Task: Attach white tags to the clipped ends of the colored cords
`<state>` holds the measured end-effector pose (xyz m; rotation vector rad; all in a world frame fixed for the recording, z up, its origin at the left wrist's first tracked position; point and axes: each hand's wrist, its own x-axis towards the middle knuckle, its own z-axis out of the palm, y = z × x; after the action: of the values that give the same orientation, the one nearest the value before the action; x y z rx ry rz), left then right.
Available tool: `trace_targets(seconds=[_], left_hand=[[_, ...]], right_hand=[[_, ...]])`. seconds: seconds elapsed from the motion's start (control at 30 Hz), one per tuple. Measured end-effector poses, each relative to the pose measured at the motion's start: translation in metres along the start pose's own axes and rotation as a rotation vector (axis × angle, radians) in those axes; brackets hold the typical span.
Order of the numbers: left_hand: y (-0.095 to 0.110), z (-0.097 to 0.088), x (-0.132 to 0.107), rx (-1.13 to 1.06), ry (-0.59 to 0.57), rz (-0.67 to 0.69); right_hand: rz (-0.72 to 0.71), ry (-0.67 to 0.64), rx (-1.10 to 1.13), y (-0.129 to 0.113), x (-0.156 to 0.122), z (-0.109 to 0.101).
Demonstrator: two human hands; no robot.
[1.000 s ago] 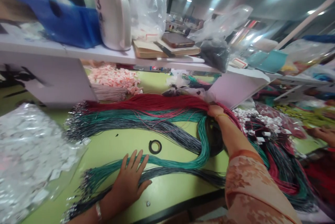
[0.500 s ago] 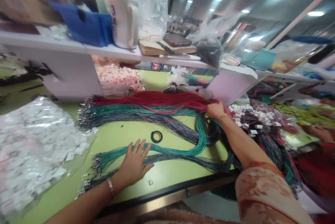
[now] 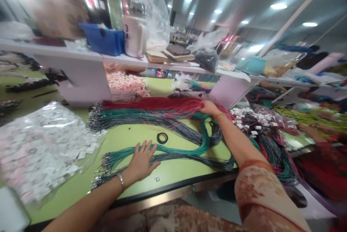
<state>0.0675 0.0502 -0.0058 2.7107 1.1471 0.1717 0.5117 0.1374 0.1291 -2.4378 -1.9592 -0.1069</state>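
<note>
My left hand point(image 3: 142, 161) lies palm down with fingers spread over a loose green wire bundle point(image 3: 187, 151) and a grey wire bundle point(image 3: 187, 159). My right hand point(image 3: 210, 109) is closed around the right part of a thick red wire bundle point(image 3: 159, 104); its fingertips are partly hidden. Below the red wires run more green wires point(image 3: 123, 113) and dark grey wires point(image 3: 162, 125). Metal terminals point(image 3: 94, 118) cluster at their left ends. A small roll of black tape point(image 3: 158, 138) rests between the upper and lower bundles.
A clear bag of white connectors point(image 3: 48, 148) covers the table's left side. Wires with white plugs point(image 3: 253, 119) lie to the right. Above stands a shelf point(image 3: 108, 57) with a blue bin point(image 3: 104, 42) and a mug point(image 3: 135, 36). Another person's arm point(image 3: 314, 132) is at far right.
The camera view has shifted and shows slightly more of the surroundings. My left hand stays spread on the lower bundles, and my right hand still grips the red wires.
</note>
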Motion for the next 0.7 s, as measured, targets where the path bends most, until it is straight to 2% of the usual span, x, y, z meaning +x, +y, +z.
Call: trace_targets(seconds=[0.13,0.2,0.3,0.43,0.5,0.57,0.7], left_hand=[[0.000,0.001,0.000,-0.003,0.002,0.011],[0.000,0.000,-0.001,-0.005,0.009,0.010],[0.001,-0.002,-0.002,-0.015,0.009,0.008],[0.001,-0.005,-0.003,-0.038,-0.014,0.013],[0.001,-0.006,-0.003,-0.042,-0.005,0.010],[0.001,-0.006,-0.003,-0.047,0.006,0.011],[0.002,-0.004,-0.003,-0.051,0.024,0.015]], right_hand=[[-0.014,-0.004,-0.116,-0.067,0.008,0.017],[-0.014,0.005,-0.114,-0.089,0.007,0.021],[0.044,0.053,-0.096,-0.092,0.010,0.002],[0.190,0.191,-0.075,-0.072,0.019,-0.048],[0.118,0.160,0.054,-0.082,0.020,-0.058],[-0.036,0.038,0.119,-0.113,0.019,-0.051],[-0.133,0.020,0.226,-0.193,0.018,-0.021]])
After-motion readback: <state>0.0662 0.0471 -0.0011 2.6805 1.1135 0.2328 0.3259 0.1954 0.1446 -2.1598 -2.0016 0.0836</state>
